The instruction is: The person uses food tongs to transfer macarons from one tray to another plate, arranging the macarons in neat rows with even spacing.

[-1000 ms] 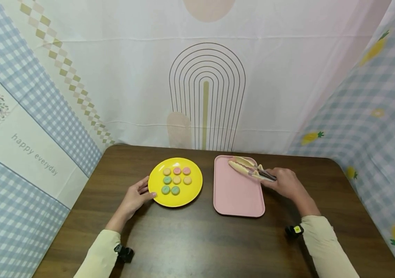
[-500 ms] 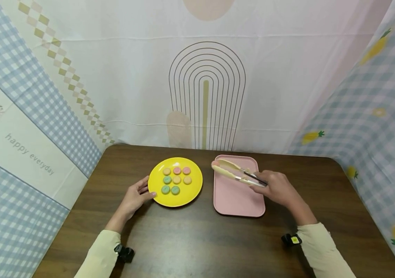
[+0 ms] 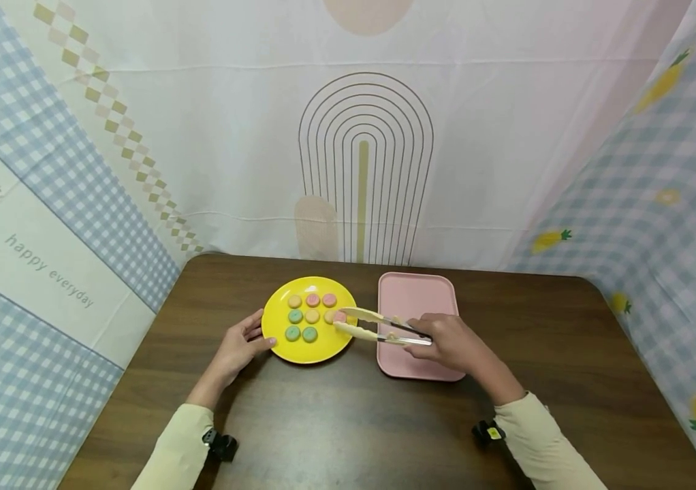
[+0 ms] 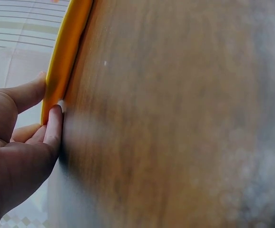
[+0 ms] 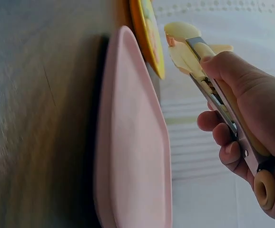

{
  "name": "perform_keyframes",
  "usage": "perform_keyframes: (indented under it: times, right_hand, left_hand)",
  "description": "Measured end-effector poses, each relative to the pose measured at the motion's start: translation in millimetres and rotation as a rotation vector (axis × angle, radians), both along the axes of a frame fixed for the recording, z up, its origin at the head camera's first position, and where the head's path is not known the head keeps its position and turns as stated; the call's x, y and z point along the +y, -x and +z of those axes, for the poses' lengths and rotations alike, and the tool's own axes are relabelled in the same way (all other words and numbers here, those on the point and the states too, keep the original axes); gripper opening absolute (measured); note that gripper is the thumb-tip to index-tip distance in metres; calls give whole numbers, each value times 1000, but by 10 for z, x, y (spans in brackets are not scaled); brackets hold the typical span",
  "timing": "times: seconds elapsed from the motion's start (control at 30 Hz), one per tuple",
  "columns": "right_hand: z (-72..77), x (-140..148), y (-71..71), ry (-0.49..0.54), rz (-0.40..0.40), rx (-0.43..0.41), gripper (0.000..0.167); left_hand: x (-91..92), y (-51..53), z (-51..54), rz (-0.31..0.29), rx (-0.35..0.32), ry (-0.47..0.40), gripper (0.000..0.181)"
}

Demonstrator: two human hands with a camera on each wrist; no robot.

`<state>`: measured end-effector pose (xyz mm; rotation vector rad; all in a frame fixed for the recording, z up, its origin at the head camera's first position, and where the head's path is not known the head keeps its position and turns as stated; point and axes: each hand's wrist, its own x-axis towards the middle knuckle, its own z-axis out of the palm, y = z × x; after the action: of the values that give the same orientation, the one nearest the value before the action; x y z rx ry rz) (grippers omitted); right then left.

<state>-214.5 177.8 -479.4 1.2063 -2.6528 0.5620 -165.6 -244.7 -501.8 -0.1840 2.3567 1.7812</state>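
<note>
My left hand [image 3: 239,350] pinches the near-left rim of a yellow plate [image 3: 329,348], thumb on top and fingers at its edge; the left wrist view shows this grip too. On the plate lie several small round cookies in pink, green [image 3: 309,334] and pale yellow [image 3: 312,316]. With my right hand [image 3: 449,342] I grip a pair of tongs [image 3: 363,333] with cream tips and metal arms. Between the tips is a pink cookie [image 3: 340,317], over the plate's right side. In the right wrist view the tongs [image 5: 187,33] point away from the hand.
A pink rectangular tray [image 3: 418,292] lies right of the plate, partly beneath my right hand and the tongs. Both stand on a dark wooden table [image 3: 348,422]. Printed cloth [image 3: 250,136] hangs behind and at both sides.
My right hand has moved left, bringing the tongs with the pink cookie from the tray's top to over the plate. My left hand and the plate stay put.
</note>
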Motion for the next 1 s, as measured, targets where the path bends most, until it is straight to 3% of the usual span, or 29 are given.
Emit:
perform_keyframes:
  times: [0.1,0.27,0.5,0.67,0.87,1.0]
  right_hand:
    - [0,-55,-24,-30,4,-15,37]
    - [7,-110,-33,-52,20,-10,33]
    - [-2,-151,-19,-83,36,-19,32]
    - [-11,-131,-16,-89,29,-37,35]
    - [-4,50,-46,18,10,2,33]
    - [22,269,-74,91,-60,62,36]
  left_hand:
    - [14,-10,35,-8,6,2,77]
    - [6,17,-3,-7,6,-1,77]
    - [-81,131,-284,16,0,12,80]
    - [-101,159,-354,15,9,20,80]
    - [-97,151,-342,14,-1,27,79]
    - [-110,113,-322,15,12,20,80]
